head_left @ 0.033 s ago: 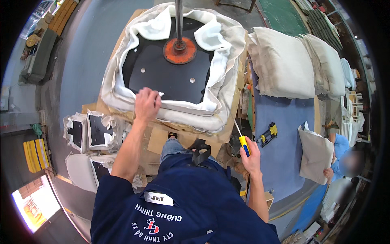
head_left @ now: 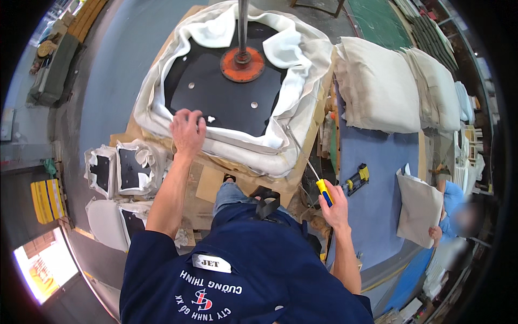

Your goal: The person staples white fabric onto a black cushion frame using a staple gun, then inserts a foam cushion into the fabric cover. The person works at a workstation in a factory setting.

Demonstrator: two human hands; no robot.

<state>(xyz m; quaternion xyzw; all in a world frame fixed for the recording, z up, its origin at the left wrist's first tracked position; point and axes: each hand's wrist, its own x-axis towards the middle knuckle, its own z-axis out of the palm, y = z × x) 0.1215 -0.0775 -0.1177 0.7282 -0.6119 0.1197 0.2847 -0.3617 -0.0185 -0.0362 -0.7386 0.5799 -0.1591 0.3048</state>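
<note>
The cushion (head_left: pixel 216 92) lies underside up ahead of me; nearest, my right hand (head_left: pixel 334 208) is wrapped round the handle of a yellow-and-blue tool (head_left: pixel 324 193), its thin shaft pointing toward the cushion, while my left hand (head_left: pixel 187 132) lies over the near edge, by the white lining (head_left: pixel 245 139), though from this remote view I can't tell whether its fingers pinch anything. I'd judge the step in hand to be tidying that edge, so the next move calls for a sure hold there with the tool tip controlled. Beyond, a metal post (head_left: pixel 243 27) stands on the black panel (head_left: pixel 232 110) by its orange foot (head_left: pixel 233 71).
</note>
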